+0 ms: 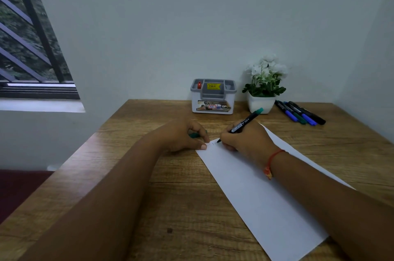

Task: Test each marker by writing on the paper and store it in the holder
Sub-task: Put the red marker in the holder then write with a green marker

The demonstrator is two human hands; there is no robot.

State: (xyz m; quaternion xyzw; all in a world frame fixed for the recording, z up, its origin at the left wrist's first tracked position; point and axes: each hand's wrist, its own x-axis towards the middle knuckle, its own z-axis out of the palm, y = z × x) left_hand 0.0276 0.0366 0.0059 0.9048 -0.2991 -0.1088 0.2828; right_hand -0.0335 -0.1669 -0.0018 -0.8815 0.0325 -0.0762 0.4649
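Right-hand fingers clamped on slim black marker, tip on smooth white paper. Left hand closed round green cap. Grey holder beyond paper, woodgrain desk.

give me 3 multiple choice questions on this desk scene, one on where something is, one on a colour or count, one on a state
1. Where do the spare markers lie?
A. right of the white plant pot
B. inside the grey holder
C. on the window sill

2. What colour is the end cap of the black marker in the right hand?
A. red
B. teal green
C. yellow

3. What is the right hand doing?
A. resting empty
B. lifting the holder
C. pressing the marker tip to the paper

Answers:
1 A: the loose blue and green markers lie on the wooden desk beside the white square plant pot.
2 B: the black marker with teal end cap shows it.
3 C: the right hand holds the tip on the white paper sheet, while the left hand pins its corner.
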